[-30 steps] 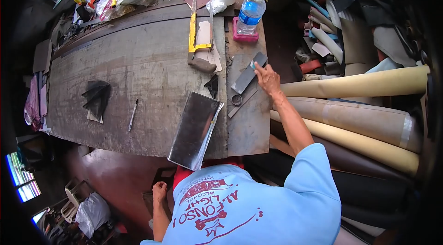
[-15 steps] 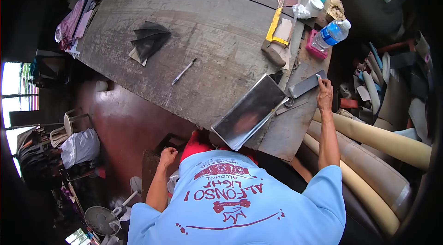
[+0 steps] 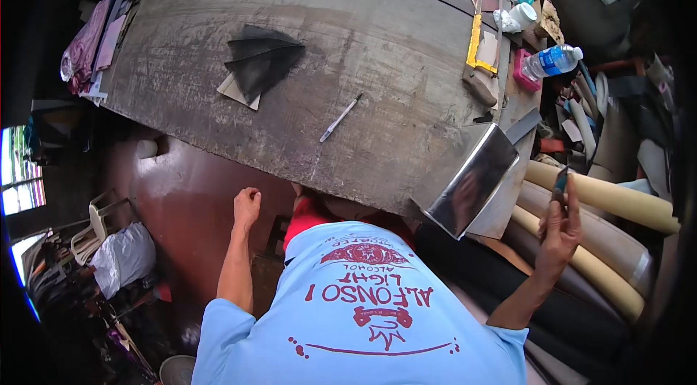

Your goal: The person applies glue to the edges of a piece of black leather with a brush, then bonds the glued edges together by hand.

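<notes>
My right hand [image 3: 557, 240] is raised off the table's right edge, its fingers closed on a small dark knife blade [image 3: 561, 180] that points upward. To its left a dark glossy flat slab [image 3: 475, 182] lies over the table corner, with the grey sharpening stone [image 3: 523, 126] just behind it. My left hand [image 3: 247, 203] hangs in front of the table, fingers curled together and nothing visible in them. A pen [image 3: 340, 118] lies on the worn wooden table [image 3: 363, 44]. Farther left are folded black pieces [image 3: 265, 60] over a beige piece [image 3: 237, 91].
Along the table's right side are a yellow hacksaw [image 3: 475, 40], a white jar [image 3: 523, 16] and a water bottle [image 3: 552, 61] by a pink dish [image 3: 524, 70]. Rolls of material [image 3: 602, 193] stand to my right. A plastic chair [image 3: 91, 234] stands at left.
My right hand has left the sharpening stone and moved toward me, lifting the small blade. My left hand stays curled by my side. The view has shifted left.
</notes>
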The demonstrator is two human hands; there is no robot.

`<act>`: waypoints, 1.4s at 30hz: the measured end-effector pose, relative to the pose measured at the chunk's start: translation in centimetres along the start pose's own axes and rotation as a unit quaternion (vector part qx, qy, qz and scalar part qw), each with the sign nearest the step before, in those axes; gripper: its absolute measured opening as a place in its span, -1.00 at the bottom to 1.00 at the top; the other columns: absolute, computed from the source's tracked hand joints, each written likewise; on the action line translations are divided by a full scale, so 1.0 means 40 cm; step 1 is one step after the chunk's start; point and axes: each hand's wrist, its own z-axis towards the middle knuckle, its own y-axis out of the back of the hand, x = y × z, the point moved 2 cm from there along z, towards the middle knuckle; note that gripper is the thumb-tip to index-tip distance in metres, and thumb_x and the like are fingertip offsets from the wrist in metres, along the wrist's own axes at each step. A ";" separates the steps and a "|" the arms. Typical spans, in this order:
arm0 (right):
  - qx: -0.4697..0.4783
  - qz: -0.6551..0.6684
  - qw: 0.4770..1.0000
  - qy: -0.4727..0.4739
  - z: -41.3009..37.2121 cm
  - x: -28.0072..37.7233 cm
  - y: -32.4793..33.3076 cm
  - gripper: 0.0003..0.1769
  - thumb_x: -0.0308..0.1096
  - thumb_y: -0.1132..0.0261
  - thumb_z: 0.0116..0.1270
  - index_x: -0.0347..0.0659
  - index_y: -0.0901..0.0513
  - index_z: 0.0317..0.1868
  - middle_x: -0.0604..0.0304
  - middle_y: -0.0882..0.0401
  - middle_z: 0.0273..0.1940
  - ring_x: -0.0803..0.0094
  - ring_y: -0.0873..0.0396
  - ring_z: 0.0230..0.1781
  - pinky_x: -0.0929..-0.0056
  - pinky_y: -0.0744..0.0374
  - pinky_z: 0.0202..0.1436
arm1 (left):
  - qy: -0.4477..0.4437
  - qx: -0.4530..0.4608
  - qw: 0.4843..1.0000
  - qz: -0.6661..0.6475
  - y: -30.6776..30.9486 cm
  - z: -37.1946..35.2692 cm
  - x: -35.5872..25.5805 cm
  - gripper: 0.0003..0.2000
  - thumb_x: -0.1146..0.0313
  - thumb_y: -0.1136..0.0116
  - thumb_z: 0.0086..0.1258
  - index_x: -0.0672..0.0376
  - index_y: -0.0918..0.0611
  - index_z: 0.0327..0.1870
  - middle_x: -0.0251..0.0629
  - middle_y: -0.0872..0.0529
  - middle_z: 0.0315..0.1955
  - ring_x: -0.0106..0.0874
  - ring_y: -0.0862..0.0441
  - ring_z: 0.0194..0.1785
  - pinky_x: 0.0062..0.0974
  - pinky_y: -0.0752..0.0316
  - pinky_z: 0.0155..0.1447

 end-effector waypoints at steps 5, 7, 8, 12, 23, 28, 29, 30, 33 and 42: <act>0.048 -0.122 0.990 0.048 -0.136 0.011 -0.621 -0.50 -0.52 -0.31 0.42 -0.18 -0.57 0.37 0.12 -0.53 -0.19 0.36 -0.54 -0.22 0.45 -0.53 -0.08 | -0.070 0.132 0.989 -0.010 0.152 0.176 0.074 -0.74 0.27 -0.23 0.39 0.30 -0.73 -0.11 0.05 -0.75 -0.20 -0.06 -0.72 -0.07 -0.19 -0.58 0.05; 0.005 -0.208 0.977 0.049 -0.134 -0.189 -0.801 -0.52 -0.42 -0.28 0.47 -0.07 -0.57 0.38 0.07 -0.50 -0.20 0.25 -0.54 -0.29 0.33 -0.55 -0.14 | -0.090 0.166 0.981 -0.038 0.231 0.210 0.067 -0.74 0.27 -0.23 0.40 0.31 -0.72 -0.09 0.02 -0.74 -0.18 -0.09 -0.71 -0.05 -0.23 -0.57 0.06; -0.017 -0.254 0.965 0.056 -0.139 -0.275 -0.846 -0.53 -0.34 -0.26 0.51 0.01 -0.56 0.40 0.06 -0.48 -0.21 0.19 -0.55 -0.33 0.27 -0.56 -0.20 | -0.093 0.161 0.981 -0.047 0.277 0.223 0.060 -0.74 0.28 -0.23 0.40 0.31 -0.72 -0.09 0.01 -0.74 -0.19 -0.10 -0.71 -0.06 -0.24 -0.57 0.05; 0.035 -0.443 0.894 -0.057 -0.321 -0.323 -0.851 -0.54 -0.20 -0.22 0.53 0.10 -0.55 0.40 0.01 -0.45 -0.23 0.03 -0.62 -0.35 0.07 -0.61 -0.28 | -0.103 0.115 0.983 -0.095 0.412 0.307 0.052 -0.77 0.32 -0.23 0.42 0.32 -0.71 -0.08 -0.09 -0.71 -0.25 -0.22 -0.70 -0.19 -0.33 -0.58 -0.03; -0.072 -0.354 0.932 -0.015 -0.262 -0.225 -0.813 -0.52 -0.55 -0.20 0.45 -0.26 -0.49 0.37 -0.10 -0.47 -0.03 -0.04 -0.60 -0.14 0.13 -0.59 -0.07 | -0.396 -0.038 0.917 -0.043 0.522 0.636 -0.383 -0.85 0.44 -0.20 0.43 0.28 -0.67 -0.08 -0.09 -0.67 -0.22 -0.13 -0.67 -0.14 -0.28 -0.56 0.00; -0.090 -0.407 0.909 -0.012 -0.251 -0.342 -0.895 -0.43 -0.59 -0.20 0.42 -0.30 -0.41 0.44 -0.16 -0.35 0.06 -0.05 -0.48 0.01 0.12 -0.52 0.09 | -0.493 -0.026 0.864 0.094 0.361 0.803 -0.539 -0.79 0.38 -0.25 0.36 0.25 -0.68 -0.05 -0.10 -0.67 -0.16 -0.07 -0.61 0.03 -0.19 -0.51 0.16; -0.072 -0.413 0.907 -0.030 -0.286 -0.336 -0.901 -0.41 -0.59 -0.21 0.41 -0.31 -0.39 0.45 -0.16 -0.35 0.06 -0.06 -0.47 0.03 0.10 -0.51 0.10 | -0.484 -0.012 0.866 0.126 0.318 0.836 -0.535 -0.78 0.38 -0.26 0.35 0.25 -0.68 -0.05 -0.09 -0.66 -0.16 -0.06 -0.61 0.04 -0.18 -0.52 0.16; -0.055 -0.418 0.906 -0.045 -0.333 -0.324 -0.909 -0.39 -0.60 -0.21 0.40 -0.32 -0.37 0.46 -0.17 -0.34 0.06 -0.08 -0.46 0.05 0.09 -0.50 0.11 | -0.474 -0.001 0.866 0.158 0.290 0.866 -0.529 -0.78 0.37 -0.27 0.34 0.25 -0.68 -0.06 -0.07 -0.66 -0.15 -0.05 -0.61 0.05 -0.18 -0.52 0.17; -0.019 -0.397 0.912 -0.104 -0.449 -0.292 -0.908 -0.38 -0.61 -0.21 0.38 -0.33 -0.38 0.45 -0.19 -0.34 0.06 -0.08 -0.46 0.05 0.06 -0.50 0.13 | -0.391 0.083 0.912 0.094 0.277 0.940 -0.494 -0.78 0.37 -0.28 0.32 0.28 -0.68 -0.09 -0.01 -0.70 -0.14 -0.03 -0.65 0.05 -0.16 -0.53 0.14; -0.120 -0.412 0.899 -0.087 -0.374 -0.268 -0.990 -0.37 -0.62 -0.14 0.43 -0.24 -0.35 0.50 -0.21 -0.36 0.08 -0.08 -0.46 0.03 0.09 -0.47 0.17 | -0.164 0.132 0.973 -0.097 0.621 1.035 -0.326 -0.73 0.37 -0.32 0.35 0.36 -0.69 -0.03 -0.28 -0.71 -0.35 -0.48 -0.62 -0.25 -0.43 -0.54 -0.11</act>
